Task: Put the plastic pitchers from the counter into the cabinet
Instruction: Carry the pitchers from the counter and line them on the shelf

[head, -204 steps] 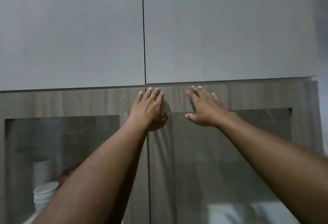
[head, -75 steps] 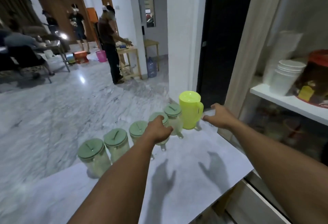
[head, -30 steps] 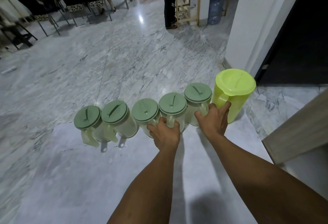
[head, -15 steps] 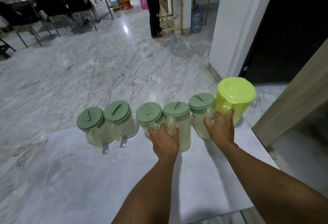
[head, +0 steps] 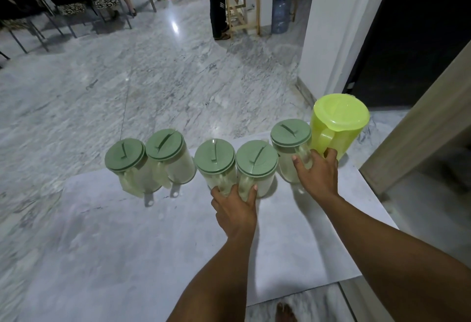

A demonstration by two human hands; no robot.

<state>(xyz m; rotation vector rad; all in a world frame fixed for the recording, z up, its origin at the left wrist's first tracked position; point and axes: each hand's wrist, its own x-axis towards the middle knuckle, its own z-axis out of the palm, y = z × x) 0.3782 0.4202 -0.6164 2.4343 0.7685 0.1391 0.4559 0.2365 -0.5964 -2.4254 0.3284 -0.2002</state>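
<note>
Five clear pitchers with green lids and one lime pitcher (head: 340, 125) stand in a row along the far edge of the white marble counter (head: 127, 245). My left hand (head: 235, 210) is closed around the handles of the third clear pitcher (head: 215, 162) and the fourth clear pitcher (head: 256, 166). My right hand (head: 317, 175) grips the handle of the fifth clear pitcher (head: 290, 138), its fingertips reaching the lime pitcher's handle. The two leftmost clear pitchers (head: 146, 158) are untouched. Whether any pitcher is off the counter I cannot tell.
The wooden edge of the cabinet door (head: 413, 128) slants up at the right, beside a white pillar (head: 331, 28). Beyond the counter lies marble floor with chairs (head: 76, 3), a standing person (head: 216, 3), a wooden rack and a water bottle (head: 280, 13). A bare foot (head: 285, 311) shows below.
Both hands left the cabinet doors, reached the row and closed on the handles. Over the last half second the grips hold, and the third and fourth pitchers sit slightly nearer me.
</note>
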